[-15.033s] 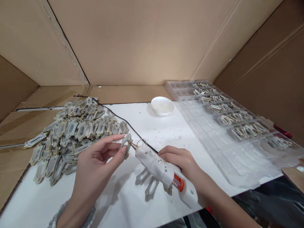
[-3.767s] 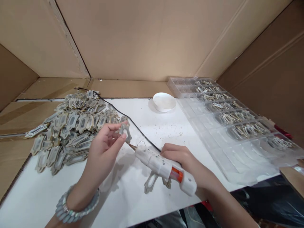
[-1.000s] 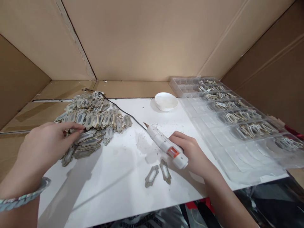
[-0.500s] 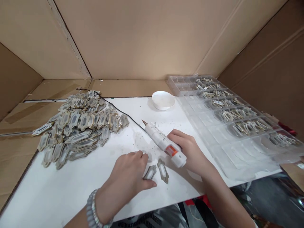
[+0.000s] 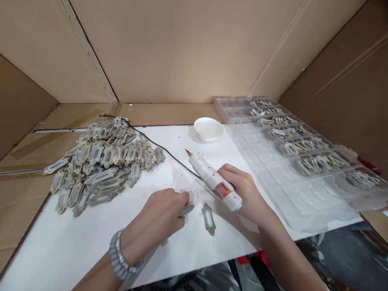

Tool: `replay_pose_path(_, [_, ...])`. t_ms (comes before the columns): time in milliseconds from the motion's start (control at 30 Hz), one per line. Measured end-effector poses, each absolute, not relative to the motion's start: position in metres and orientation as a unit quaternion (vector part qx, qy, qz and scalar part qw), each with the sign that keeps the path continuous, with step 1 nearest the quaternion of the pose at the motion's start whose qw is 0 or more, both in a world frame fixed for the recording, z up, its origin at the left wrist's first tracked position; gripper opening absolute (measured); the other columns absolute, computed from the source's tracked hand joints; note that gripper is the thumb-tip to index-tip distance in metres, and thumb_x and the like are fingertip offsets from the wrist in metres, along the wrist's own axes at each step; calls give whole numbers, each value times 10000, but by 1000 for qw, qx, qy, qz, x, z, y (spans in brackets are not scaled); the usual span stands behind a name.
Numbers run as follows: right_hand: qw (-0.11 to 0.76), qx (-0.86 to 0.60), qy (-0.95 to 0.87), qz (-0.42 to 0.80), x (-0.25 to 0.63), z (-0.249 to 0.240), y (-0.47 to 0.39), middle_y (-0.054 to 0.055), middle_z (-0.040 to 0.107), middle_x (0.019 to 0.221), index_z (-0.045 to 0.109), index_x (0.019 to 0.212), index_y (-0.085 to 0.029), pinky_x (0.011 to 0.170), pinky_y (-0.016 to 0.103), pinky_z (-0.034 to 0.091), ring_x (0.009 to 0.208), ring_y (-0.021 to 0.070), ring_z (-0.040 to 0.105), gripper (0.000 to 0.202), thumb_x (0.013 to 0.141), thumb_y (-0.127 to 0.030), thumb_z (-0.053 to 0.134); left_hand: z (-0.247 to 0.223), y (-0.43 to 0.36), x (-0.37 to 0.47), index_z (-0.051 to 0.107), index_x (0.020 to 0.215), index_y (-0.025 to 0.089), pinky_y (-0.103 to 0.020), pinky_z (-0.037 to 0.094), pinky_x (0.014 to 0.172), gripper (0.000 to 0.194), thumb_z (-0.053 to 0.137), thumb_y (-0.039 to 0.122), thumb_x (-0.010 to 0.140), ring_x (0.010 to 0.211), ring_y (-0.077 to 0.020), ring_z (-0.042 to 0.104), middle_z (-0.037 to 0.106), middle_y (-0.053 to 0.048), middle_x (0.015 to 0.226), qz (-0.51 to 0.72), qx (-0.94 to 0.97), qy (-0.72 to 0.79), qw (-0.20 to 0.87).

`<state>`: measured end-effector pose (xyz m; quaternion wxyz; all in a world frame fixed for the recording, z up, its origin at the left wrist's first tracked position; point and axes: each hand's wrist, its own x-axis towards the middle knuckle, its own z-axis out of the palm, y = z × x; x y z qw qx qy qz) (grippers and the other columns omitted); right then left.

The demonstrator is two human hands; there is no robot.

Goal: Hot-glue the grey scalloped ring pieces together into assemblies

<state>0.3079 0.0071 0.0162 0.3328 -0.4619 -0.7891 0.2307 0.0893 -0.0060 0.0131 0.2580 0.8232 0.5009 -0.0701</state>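
My left hand (image 5: 163,212) is closed, its thumb and fingers pinching a small grey label frame (image 5: 187,209) just above the white tabletop. Most of that frame is hidden by the fingers. A second label frame (image 5: 209,219), with a long open slot, lies flat to the right of this hand. My right hand (image 5: 242,188) grips the handle of a white hot glue gun (image 5: 215,180). Its copper-coloured tip points up and to the left, and an orange patch shows on its side. The fingers round the handle are partly hidden behind the tool.
A large heap of similar frames (image 5: 100,161) covers the left of the table. The black cord (image 5: 163,148) crosses the heap to the glue gun. At the back stands a white bowl (image 5: 208,129). Clear compartment trays (image 5: 257,161) with metal pieces line the right. Cardboard walls (image 5: 182,48) enclose the table.
My left hand has closed on one label frame and picked it up from beside the other. The glue gun in my right hand has shifted slightly right.
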Motion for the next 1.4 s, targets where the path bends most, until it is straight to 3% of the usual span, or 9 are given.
replay_pose_path(167, [328,-464,-790,232,309,15,7,-9,491,683,486,637,-180,532,213,336,569,98,461,144,764,-146,544,11,3,84,576,690,209,-301,337,583,71,562,139,685,652,-225,603,613,-23,649,-31,790,499,354])
replay_pose_path(267, [336,-472,-780,238,310,13,7,-12,481,691,465,634,-185,540,219,341,581,102,469,177,766,-130,570,10,10,78,626,828,209,-259,387,548,114,534,231,765,626,-174,602,652,-4,703,11,752,482,449])
replay_pose_path(367, [347,-474,-772,241,312,11,7,-7,498,720,464,648,-188,564,227,359,610,108,490,201,804,-118,570,12,14,70,602,966,195,-231,427,559,199,541,334,838,590,-125,567,669,-2,757,138,644,492,569])
replay_pose_path(467, [357,-465,-773,242,313,9,8,-17,491,722,462,661,-191,567,228,356,613,104,477,213,799,-87,587,13,16,64,575,1008,202,-200,388,534,285,645,410,826,537,-81,474,645,28,729,308,484,499,650])
replay_pose_path(633, [367,-446,-776,254,313,9,6,-28,474,710,476,664,-191,546,231,339,599,101,451,225,769,-53,620,14,16,60,575,945,193,-190,356,495,269,667,398,798,516,-65,437,655,24,749,431,404,517,620])
replay_pose_path(767, [365,-398,-789,295,311,10,1,-19,528,767,557,711,-188,566,228,377,636,104,512,173,778,-61,653,15,13,59,594,933,196,-194,329,468,222,643,373,808,483,-65,436,647,33,680,470,414,535,566])
replay_pose_path(1100, [349,-340,-821,297,304,-2,-3,25,604,843,661,855,-195,586,246,453,693,137,601,54,847,-143,648,13,5,58,617,948,227,-187,303,414,139,592,357,907,444,-69,431,605,51,610,486,473,517,523])
replay_pose_path(1400, [333,-349,-826,291,300,0,-3,42,621,845,665,852,-182,592,247,465,691,138,613,127,896,-129,559,14,-1,61,649,1050,239,-183,321,410,199,586,374,917,447,-80,451,598,56,594,472,504,528,494])
